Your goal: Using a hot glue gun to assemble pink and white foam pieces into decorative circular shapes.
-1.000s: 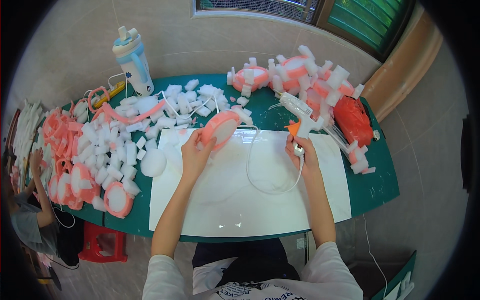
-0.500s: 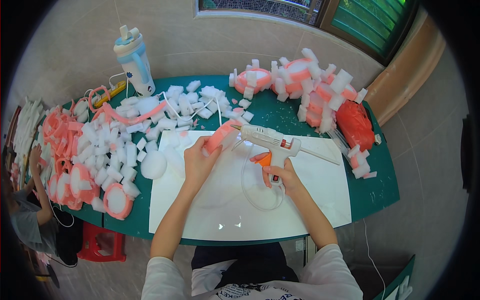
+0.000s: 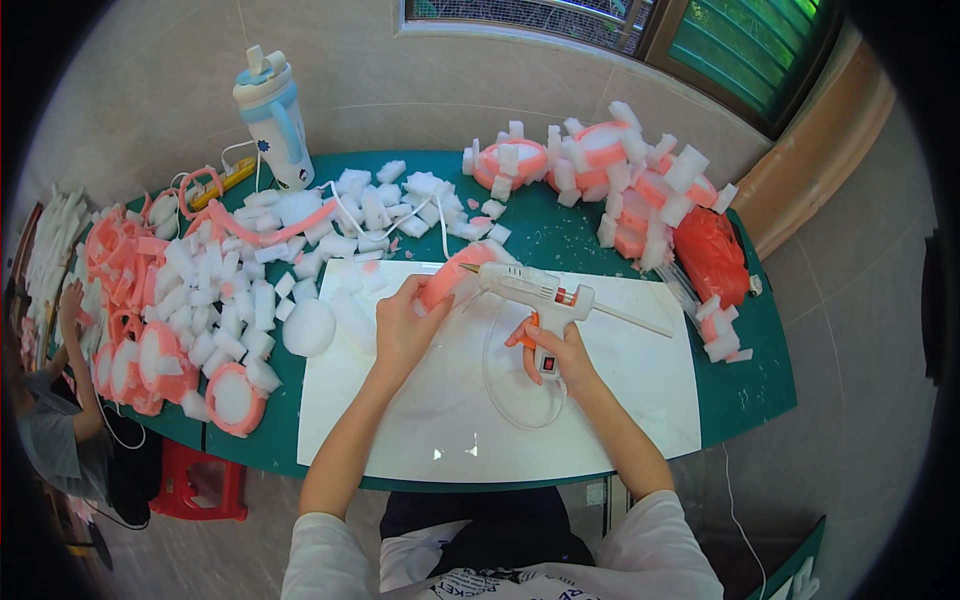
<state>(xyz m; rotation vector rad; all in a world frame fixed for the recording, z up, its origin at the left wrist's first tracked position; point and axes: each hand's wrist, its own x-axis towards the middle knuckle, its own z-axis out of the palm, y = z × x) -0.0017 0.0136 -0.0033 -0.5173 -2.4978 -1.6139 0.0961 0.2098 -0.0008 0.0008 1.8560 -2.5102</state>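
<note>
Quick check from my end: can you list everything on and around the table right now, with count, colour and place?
Table: one, green, centre.
White sheet: one, on the table's near half.
Glue gun: one, white with orange trigger, over the sheet, nozzle at the foam ring.
Foam ring: one, pink and white, at the sheet's far edge.
Foam blocks: many, white, scattered on the left half.
Finished foam rings: many, pink and white, far right; more at the left edge.
Bottle: one, white and blue, far left.
Red bag: one, right edge.
Stool: one, red, under the table.
Left hand: holds the foam ring.
Right hand: grips the glue gun.

Red plastic bag (image 3: 712,255), table's right end.
</note>
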